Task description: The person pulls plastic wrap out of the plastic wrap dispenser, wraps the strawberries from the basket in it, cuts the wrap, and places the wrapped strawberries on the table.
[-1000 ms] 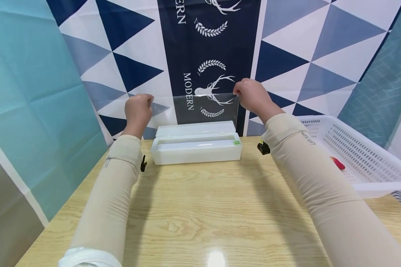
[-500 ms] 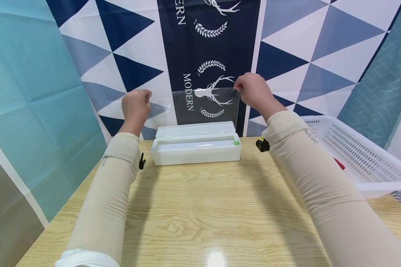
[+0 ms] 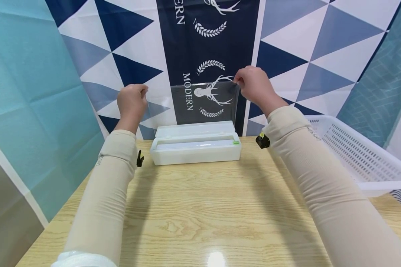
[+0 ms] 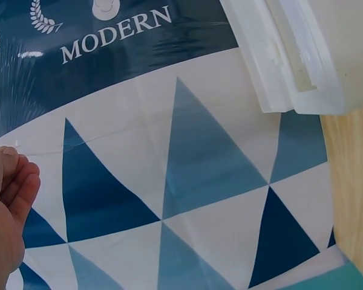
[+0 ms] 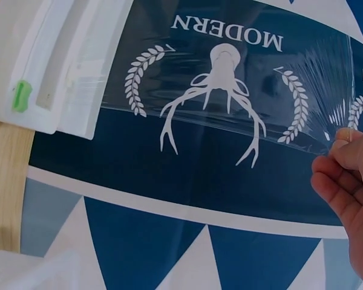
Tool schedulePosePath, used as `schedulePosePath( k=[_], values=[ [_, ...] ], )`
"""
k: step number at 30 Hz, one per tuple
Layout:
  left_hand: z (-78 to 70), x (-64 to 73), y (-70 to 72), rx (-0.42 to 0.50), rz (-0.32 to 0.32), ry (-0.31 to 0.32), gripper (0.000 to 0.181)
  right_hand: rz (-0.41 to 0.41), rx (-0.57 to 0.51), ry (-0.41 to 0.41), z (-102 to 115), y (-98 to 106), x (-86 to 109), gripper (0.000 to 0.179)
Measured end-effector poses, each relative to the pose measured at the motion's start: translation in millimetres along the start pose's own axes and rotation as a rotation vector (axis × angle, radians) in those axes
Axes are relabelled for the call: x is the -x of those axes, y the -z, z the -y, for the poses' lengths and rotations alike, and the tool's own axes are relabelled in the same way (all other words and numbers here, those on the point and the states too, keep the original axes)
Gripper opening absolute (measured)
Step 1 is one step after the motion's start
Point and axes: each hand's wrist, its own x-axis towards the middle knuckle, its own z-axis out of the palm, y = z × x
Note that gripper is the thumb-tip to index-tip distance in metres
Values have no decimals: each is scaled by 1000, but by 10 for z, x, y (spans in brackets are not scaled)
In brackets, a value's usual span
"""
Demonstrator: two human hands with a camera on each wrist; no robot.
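A clear sheet of plastic wrap (image 3: 204, 100) stretches up from a white dispenser box (image 3: 196, 154) whose lid stands tipped back. My left hand (image 3: 132, 104) pinches the wrap's upper left corner between thumb and fingers. At the other corner my right hand (image 3: 255, 85) pinches it, and creases fan out from the fingertips (image 5: 345, 138) in the right wrist view. Both hands are raised above the box, in front of the patterned cloth. A small green slider (image 5: 22, 95) sits at the box's right end.
A white perforated basket (image 3: 361, 155) stands on the right of the wooden table (image 3: 200, 207). Behind the box hangs a blue and white patterned cloth (image 3: 284, 48). A teal cloth (image 3: 36, 92) hangs at the left.
Both hands have risen, drawing the wrap's top edge higher above the box. The left hand has also shifted a little left. The box has stayed in place.
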Motion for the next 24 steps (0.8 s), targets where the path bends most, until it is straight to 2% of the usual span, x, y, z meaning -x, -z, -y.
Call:
schedulePosePath(
  k=[24],
  values=[
    [-111,-124,233,11,-81,-35,20,-38,-15,0,89,285,-52,27]
  ],
)
